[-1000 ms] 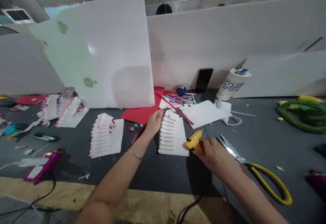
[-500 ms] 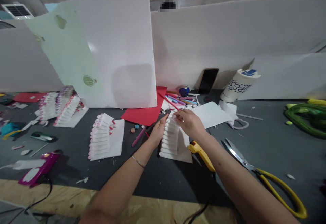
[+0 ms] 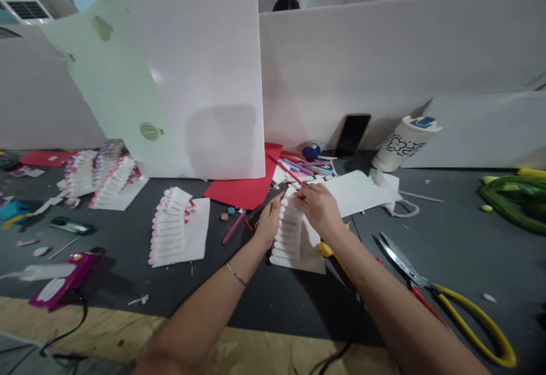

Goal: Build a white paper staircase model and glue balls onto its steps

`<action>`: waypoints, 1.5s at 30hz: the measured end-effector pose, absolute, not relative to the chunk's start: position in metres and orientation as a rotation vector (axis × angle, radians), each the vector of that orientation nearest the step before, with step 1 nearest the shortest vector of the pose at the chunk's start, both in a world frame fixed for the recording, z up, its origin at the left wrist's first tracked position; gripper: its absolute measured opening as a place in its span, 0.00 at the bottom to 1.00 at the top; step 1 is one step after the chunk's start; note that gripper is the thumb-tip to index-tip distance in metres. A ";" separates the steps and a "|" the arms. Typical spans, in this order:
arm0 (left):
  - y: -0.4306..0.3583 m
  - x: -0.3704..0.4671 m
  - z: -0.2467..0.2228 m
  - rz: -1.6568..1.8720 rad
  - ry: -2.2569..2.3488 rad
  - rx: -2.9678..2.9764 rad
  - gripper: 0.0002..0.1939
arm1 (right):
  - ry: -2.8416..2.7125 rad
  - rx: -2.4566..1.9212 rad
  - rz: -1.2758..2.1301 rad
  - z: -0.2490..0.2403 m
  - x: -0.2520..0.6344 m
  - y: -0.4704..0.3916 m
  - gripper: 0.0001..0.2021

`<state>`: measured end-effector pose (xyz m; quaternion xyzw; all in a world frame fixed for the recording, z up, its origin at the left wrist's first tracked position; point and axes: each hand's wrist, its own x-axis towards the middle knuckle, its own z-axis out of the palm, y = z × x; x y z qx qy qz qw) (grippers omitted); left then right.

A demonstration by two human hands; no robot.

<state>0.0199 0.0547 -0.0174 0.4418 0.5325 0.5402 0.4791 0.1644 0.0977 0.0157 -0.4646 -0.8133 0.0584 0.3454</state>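
A white paper piece with a row of white rolled strips lies on the dark table in front of me. My left hand is at its upper left edge, fingers closed against the strips. At its top right, my right hand has its fingers pinched together; a thin red stick rises from beside the fingertips toward the upper left. What sits between the fingertips is too small to make out. A similar piece with pinkish strip ends lies to the left on a white card.
A magenta glue gun lies at the left. Large yellow-handled scissors and a yellow tool are at the right. A phone and white cup stand behind, before white boards. Green cord lies far right.
The view has shifted slightly, moving the scene a little. Both hands remain at the white strips. More of the yellow tool is now hidden by the right arm, and something red shows beside the scissors.
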 end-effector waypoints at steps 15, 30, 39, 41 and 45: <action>0.055 0.020 -0.020 1.351 1.279 1.113 0.22 | -2.062 -1.176 0.093 0.010 0.164 0.090 0.06; 0.055 0.016 -0.013 1.340 1.288 1.305 0.23 | -2.046 -1.169 0.144 0.014 0.167 0.090 0.04; 0.057 0.016 -0.018 1.333 1.306 1.296 0.23 | -2.035 -1.175 0.135 0.011 0.163 0.092 0.05; 0.057 0.016 -0.019 1.332 1.303 1.310 0.24 | -2.035 -1.174 0.137 0.011 0.164 0.092 0.04; 0.057 0.016 -0.021 1.364 1.313 1.313 0.24 | -2.030 -1.178 0.146 0.011 0.166 0.091 0.03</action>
